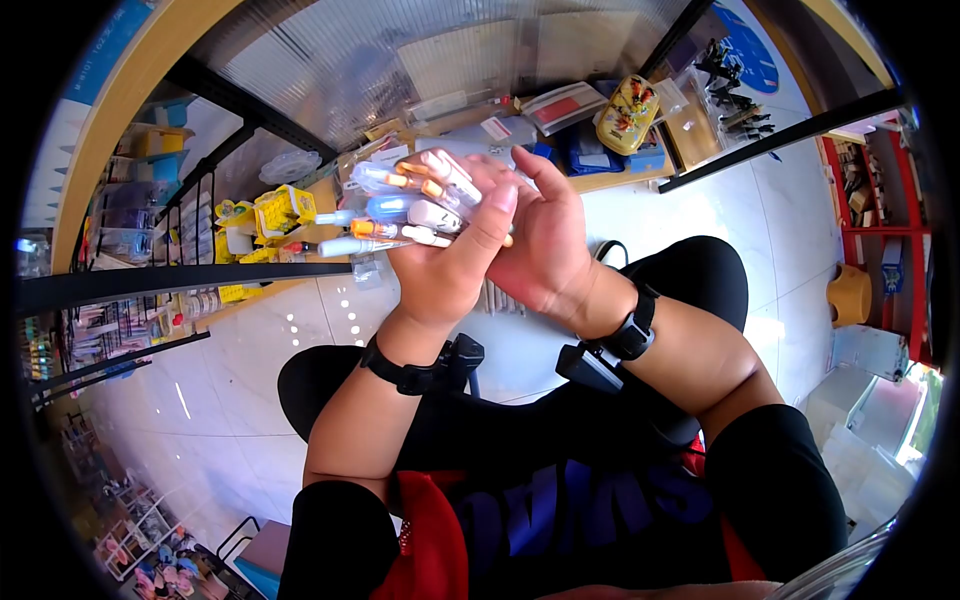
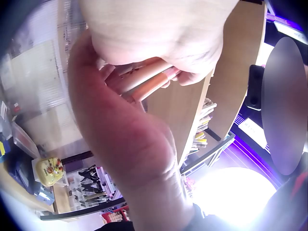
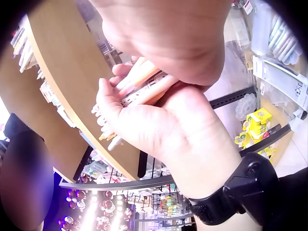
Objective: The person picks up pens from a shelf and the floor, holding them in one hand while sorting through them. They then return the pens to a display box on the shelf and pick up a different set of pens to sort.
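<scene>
In the head view my left hand [image 1: 440, 270] grips a bundle of several pens [image 1: 395, 208], its thumb lying across them. White, pale blue and orange barrels fan out to the left. My right hand [image 1: 550, 235] is held up against the other end of the bundle, palm turned to it and thumb raised. In the right wrist view the left hand [image 3: 154, 125] curls round the pens [image 3: 144, 89], while the right hand [image 3: 166, 38] covers their near ends. The left wrist view shows pen barrels [image 2: 149, 86] between the right palm [image 2: 125, 139] and the left hand [image 2: 159, 33].
A shelf with a yellow patterned case [image 1: 628, 115] and flat packets [image 1: 565, 105] stands ahead. Yellow boxes [image 1: 283, 212] sit on the left shelf, above a dark rail [image 1: 190, 283]. A red rack [image 1: 885, 230] is at the right. My knees are below the hands.
</scene>
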A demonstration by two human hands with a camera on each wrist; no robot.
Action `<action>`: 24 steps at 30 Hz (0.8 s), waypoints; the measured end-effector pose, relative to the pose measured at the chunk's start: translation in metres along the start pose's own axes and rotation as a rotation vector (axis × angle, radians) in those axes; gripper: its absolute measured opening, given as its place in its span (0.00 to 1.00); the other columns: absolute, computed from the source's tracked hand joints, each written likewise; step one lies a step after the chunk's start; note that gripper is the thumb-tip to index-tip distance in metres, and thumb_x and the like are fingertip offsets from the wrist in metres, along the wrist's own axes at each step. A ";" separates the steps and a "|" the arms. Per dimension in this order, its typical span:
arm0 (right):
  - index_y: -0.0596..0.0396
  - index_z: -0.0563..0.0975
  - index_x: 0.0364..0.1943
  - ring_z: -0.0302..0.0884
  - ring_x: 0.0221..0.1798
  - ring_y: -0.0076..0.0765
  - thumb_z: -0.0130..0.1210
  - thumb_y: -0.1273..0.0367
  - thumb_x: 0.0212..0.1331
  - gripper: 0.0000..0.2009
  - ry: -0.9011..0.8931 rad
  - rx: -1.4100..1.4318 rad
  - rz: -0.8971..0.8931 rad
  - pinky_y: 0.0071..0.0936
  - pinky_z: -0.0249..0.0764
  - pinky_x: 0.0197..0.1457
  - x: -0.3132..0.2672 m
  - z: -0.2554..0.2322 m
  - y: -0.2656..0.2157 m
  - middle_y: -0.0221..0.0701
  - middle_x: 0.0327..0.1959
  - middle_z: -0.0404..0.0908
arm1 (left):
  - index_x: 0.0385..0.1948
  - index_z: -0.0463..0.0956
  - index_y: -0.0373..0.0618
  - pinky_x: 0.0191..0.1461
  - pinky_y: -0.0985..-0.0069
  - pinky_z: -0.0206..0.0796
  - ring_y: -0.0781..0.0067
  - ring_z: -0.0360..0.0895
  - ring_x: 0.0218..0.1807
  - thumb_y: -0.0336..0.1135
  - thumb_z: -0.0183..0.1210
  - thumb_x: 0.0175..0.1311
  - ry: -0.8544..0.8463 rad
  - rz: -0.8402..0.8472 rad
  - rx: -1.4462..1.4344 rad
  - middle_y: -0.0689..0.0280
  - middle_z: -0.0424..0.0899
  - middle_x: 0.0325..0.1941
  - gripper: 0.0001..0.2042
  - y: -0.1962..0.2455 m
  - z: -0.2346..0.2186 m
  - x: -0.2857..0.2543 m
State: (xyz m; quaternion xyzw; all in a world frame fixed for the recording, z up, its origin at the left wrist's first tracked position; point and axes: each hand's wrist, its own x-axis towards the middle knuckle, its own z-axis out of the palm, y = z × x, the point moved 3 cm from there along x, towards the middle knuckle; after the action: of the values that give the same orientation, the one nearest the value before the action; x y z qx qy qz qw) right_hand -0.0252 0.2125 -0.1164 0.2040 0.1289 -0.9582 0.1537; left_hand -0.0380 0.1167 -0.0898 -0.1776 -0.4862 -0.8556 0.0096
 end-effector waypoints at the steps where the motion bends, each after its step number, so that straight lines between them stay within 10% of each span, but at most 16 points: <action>1: 0.50 0.76 0.47 0.78 0.53 0.38 0.51 0.49 0.69 0.19 -0.019 -0.004 -0.010 0.39 0.72 0.63 0.001 -0.002 -0.002 0.31 0.42 0.80 | 0.43 0.76 0.41 0.51 0.77 0.74 0.79 0.81 0.43 0.22 0.66 0.66 -0.026 0.031 0.001 0.66 0.84 0.40 0.09 -0.003 0.000 0.001; 5: 0.52 0.77 0.48 0.78 0.53 0.39 0.52 0.49 0.68 0.21 -0.063 -0.033 -0.035 0.41 0.71 0.65 0.000 0.000 -0.008 0.31 0.42 0.80 | 0.46 0.67 0.44 0.65 0.59 0.74 0.66 0.81 0.49 0.19 0.62 0.66 -0.147 0.022 0.145 0.62 0.79 0.42 0.14 -0.013 -0.009 -0.004; 24: 0.49 0.78 0.46 0.79 0.49 0.30 0.50 0.52 0.71 0.17 -0.036 -0.243 -0.122 0.30 0.72 0.55 0.006 -0.011 -0.003 0.32 0.44 0.84 | 0.45 0.76 0.40 0.53 0.78 0.74 0.79 0.81 0.46 0.24 0.65 0.68 -0.069 -0.089 0.039 0.67 0.83 0.44 0.09 -0.016 -0.006 -0.005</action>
State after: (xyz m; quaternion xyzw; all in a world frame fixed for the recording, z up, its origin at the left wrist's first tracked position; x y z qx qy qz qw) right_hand -0.0278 0.2168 -0.1283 0.1585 0.2532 -0.9467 0.1208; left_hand -0.0384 0.1199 -0.1072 -0.1847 -0.5102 -0.8390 -0.0418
